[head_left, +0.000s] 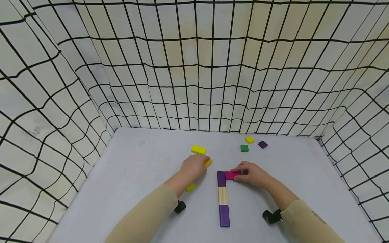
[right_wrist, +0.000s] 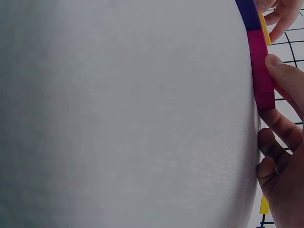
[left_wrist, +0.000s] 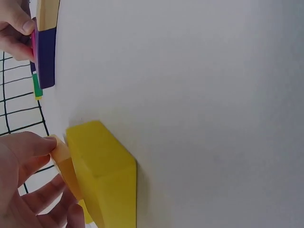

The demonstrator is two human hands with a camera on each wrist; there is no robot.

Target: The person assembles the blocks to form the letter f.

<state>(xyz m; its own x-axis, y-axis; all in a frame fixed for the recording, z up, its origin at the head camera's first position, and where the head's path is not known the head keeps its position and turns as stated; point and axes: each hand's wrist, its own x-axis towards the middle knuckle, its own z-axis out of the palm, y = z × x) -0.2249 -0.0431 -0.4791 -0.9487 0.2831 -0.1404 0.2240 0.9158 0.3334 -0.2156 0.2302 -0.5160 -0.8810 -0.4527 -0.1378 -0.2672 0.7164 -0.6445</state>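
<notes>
My left hand (head_left: 193, 166) pinches an orange block (head_left: 208, 162) between thumb and fingers, left of a line of blocks. In the left wrist view, that orange block (left_wrist: 66, 166) stands close behind a large-looking yellow block (left_wrist: 102, 166). The line runs toward me: a dark purple block (head_left: 222, 179), a cream ridged block (head_left: 223, 195) and a purple block (head_left: 224, 216). With thumb and fingers, my right hand (head_left: 250, 172) holds a magenta block (head_left: 232, 175) whose left end meets the far purple block, forming a corner. The right wrist view shows the thumb on the magenta block (right_wrist: 261, 66).
A yellow block (head_left: 199, 150) lies just beyond my left hand, and another yellow block (head_left: 190, 187) shows partly behind the left wrist. At the back right lie a green block (head_left: 244, 148), a small yellow block (head_left: 249, 139) and a dark purple block (head_left: 262, 144). Black netting (head_left: 197, 86) surrounds the white table.
</notes>
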